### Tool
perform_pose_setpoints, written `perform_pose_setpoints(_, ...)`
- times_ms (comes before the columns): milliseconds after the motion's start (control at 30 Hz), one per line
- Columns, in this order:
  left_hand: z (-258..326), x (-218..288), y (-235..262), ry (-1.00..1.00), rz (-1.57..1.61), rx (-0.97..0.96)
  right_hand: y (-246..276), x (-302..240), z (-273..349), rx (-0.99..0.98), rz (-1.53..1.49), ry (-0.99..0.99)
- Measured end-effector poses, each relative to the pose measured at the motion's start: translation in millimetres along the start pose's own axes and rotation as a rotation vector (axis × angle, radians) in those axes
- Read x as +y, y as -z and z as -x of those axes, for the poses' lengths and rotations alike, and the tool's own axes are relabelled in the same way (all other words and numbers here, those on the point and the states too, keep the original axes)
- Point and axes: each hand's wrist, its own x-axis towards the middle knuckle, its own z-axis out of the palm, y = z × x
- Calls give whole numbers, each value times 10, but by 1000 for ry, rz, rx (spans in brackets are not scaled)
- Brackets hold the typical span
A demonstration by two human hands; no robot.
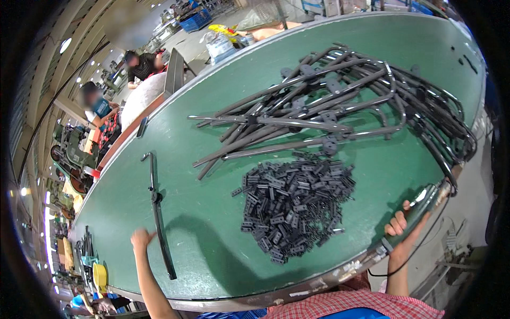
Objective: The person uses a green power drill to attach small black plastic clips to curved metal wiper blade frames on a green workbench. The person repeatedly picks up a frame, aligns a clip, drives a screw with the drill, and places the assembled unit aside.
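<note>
My left hand (142, 238) is beside a black bent metal tube (162, 228) with a small round joint on it, lying on the green table. Its thumb sticks out toward the tube and comes close to it; the other fingers show only in part. At the table's right front edge, my right hand (397, 225) has its fingers wrapped round a dark corded electric screwdriver (417, 215). Between my hands and farther back lies a heap of small black plastic parts and screws (297, 204). Behind it are several stacked black tube frames (319, 111).
The green table (212, 260) curves round in front of me, with a phone-like dark object (142, 127) at its far left edge. A cable (425, 255) hangs by my right arm. Two people sit at the far left, near machines. A yellow container (100, 277) stands lower left.
</note>
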Motion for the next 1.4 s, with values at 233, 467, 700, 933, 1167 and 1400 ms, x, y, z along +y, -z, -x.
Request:
perform_pose_setpoints(233,-1349,3183,1992,-817,745,798,-4,-10,-105,89,37,-24)
perform_pose_setpoints(467,-1336,3344,2009,-854,755,816,-18,4,-35,251,-34,-4)
perform_pose_setpoints(700,1093,2449,2037,-679,1012,621,-52,15,-125,113,-101,-111)
perform_pose_setpoints(933,2757,3189,1625,-803,1262,-18,2,9,27,-30,2,18)
perform_pose_setpoints(1167,3197,3740,1417,-1092,1125,78,-109,162,225,-227,-37,-167)
perform_pose_setpoints(1400,3161,3744,1423,-1079,1157,-16,-178,370,346,-186,139,-248)
